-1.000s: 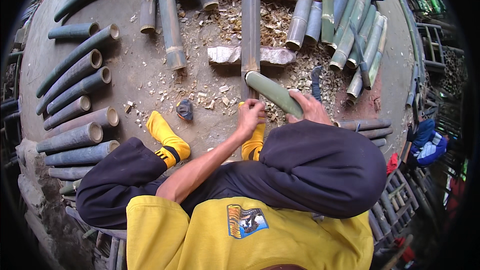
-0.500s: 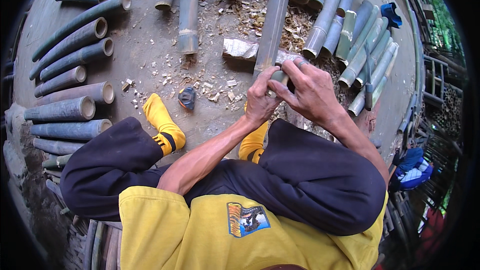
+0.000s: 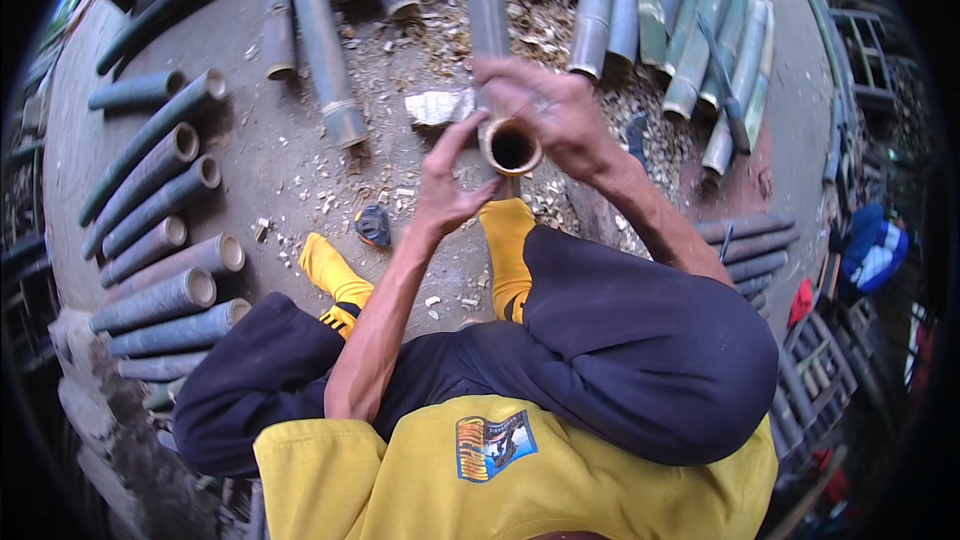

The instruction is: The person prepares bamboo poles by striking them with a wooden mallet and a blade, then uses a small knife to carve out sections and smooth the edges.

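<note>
Head view: we look straight down into the open mouth of a short bamboo section (image 3: 511, 148), raised toward us above the ground, between the knees of a seated person in yellow socks. The right hand (image 3: 555, 112) is wrapped around its far side just below the rim, fingers closed on the wall; the left hand (image 3: 447, 190) steadies the near side with thumb and fingers curled loosely against it. Both hands have hold of the piece.

We judge the section stiff and hollow, light for its bulk, with a smooth rounded skin that could turn in a loose palm; the cut rim looks hard-edged and may splinter, so a full wrap around the wall below the rim, as the right hand has it, seems the safest hold.

A long bamboo pole (image 3: 486, 0) lies on a small block (image 3: 437, 107) beyond the hands. Cut tubes (image 3: 165, 240) line the ground's left edge, split green slats (image 3: 705, 50) its far right corner, wood chips (image 3: 545, 30) scattered between
</note>
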Available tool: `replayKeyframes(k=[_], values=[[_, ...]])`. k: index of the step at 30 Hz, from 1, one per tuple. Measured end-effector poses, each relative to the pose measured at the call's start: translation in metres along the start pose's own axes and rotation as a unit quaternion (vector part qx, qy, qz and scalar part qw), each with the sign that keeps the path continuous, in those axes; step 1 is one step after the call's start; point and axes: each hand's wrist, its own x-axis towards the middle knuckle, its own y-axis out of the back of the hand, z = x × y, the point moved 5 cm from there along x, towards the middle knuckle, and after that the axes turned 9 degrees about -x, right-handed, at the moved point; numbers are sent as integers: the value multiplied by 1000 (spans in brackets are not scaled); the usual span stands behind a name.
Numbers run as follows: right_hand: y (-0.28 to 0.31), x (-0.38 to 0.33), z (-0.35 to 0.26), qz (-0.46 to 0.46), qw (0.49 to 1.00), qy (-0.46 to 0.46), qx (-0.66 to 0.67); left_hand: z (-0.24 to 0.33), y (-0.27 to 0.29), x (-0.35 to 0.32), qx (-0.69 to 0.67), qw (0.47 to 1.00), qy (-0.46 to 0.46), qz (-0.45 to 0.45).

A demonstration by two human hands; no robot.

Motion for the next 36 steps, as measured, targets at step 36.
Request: replayKeyframes(k=[36], values=[[3, -261, 277, 242, 770, -529, -262, 27, -66, 14, 47, 983, -174, 24]])
